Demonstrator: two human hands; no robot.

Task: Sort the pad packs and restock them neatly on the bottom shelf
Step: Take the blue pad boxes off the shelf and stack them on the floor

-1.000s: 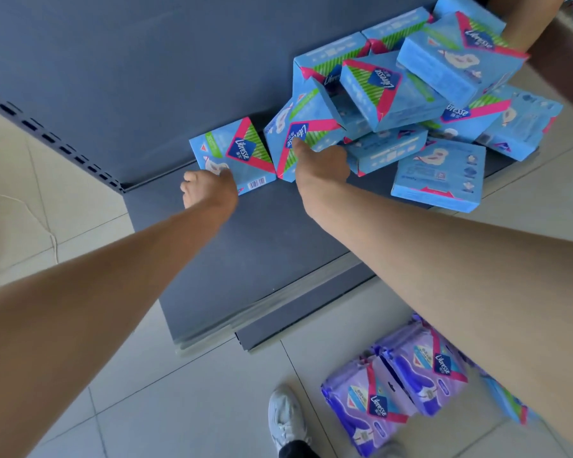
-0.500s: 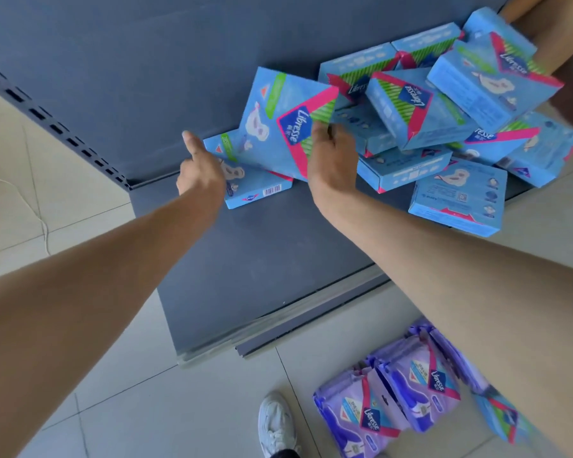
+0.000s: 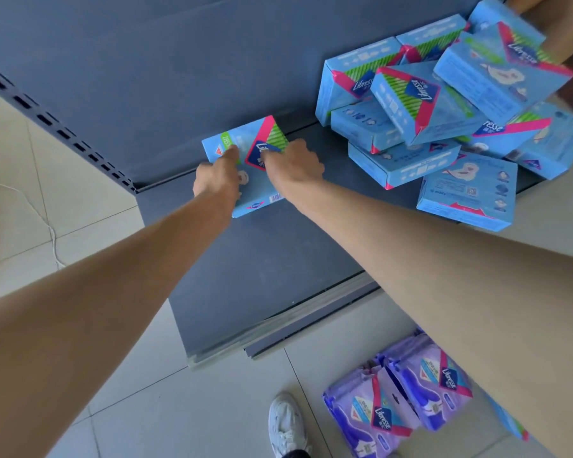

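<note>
A blue pad box (image 3: 257,193) lies flat at the back left of the dark grey bottom shelf (image 3: 262,259), on top of another blue box that it hides. My left hand (image 3: 217,176) presses its top with a stretched finger near the green label. My right hand (image 3: 293,166) holds the box's right side, fingertips bent onto the logo. A jumbled pile of blue pad boxes (image 3: 427,104) fills the shelf's right end, one box (image 3: 467,193) overhanging the front edge. Purple pad packs (image 3: 404,398) lie on the floor below.
The shelf's back panel (image 3: 179,61) rises behind the boxes, with a slotted upright (image 3: 63,133) on the left. A thin cable (image 3: 52,233) lies on the tiled floor. My white shoe (image 3: 285,424) is by the purple packs. A person's leg (image 3: 559,44) stands at top right.
My right hand took a blue box from the pile's left edge, tilted it up, and laid it flat on the box at the back left. My left hand moved onto its top.
</note>
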